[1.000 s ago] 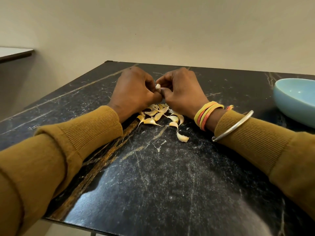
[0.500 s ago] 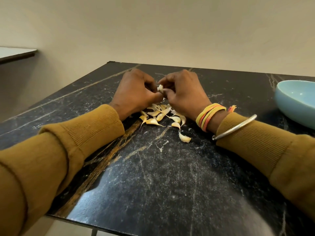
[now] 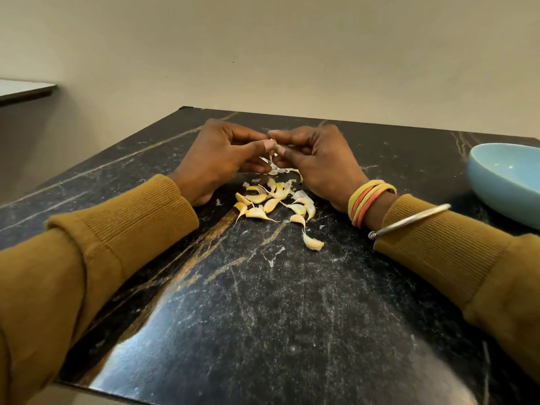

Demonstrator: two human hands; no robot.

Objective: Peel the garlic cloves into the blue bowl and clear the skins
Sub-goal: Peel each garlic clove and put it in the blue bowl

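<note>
On the far half of the black veined table [image 3: 251, 311], between our two wrists, we list the following.

1. Left hand [image 3: 219, 162]: its heel rests on the table, its fingers [image 3: 233, 135] are curled, and the thumb tip presses a small garlic clove [image 3: 272, 143].
2. Right hand [image 3: 318, 165]: it faces the left hand with curled fingers and pinches the same clove from the other side. The two hands meet at the fingertips. The clove is mostly hidden there, and we see only a pale sliver.
3. Strip of skin [image 3: 271, 159]: thin and whitish, it hangs down from the held clove between the hands.
4. Loose skins [image 3: 282, 171]: white papery flakes lying on the table just under the right hand's fingers.
5. Pile of garlic cloves [image 3: 271, 200]: yellowish and tapered, they touch one another on the table directly below the held clove.
6. Single clove [image 3: 313, 244]: it lies by itself, just beside the pile's near edge and closer to us.
7. Blue bowl [image 3: 508, 182]: it stands upright on the table at the right, well apart from the pile, and is cut by the frame edge.
8. Thread bands [image 3: 369, 200]: yellow and orange, worn on our right wrist.
9. Metal bangle [image 3: 409, 222]: it sits over the cuff of the mustard right sleeve [image 3: 438, 249]. The left sleeve [image 3: 117, 229] matches it.
10. Beige wall [image 3: 292, 54]: behind the table, with a pale ledge [image 3: 23, 89] at the far left.
</note>
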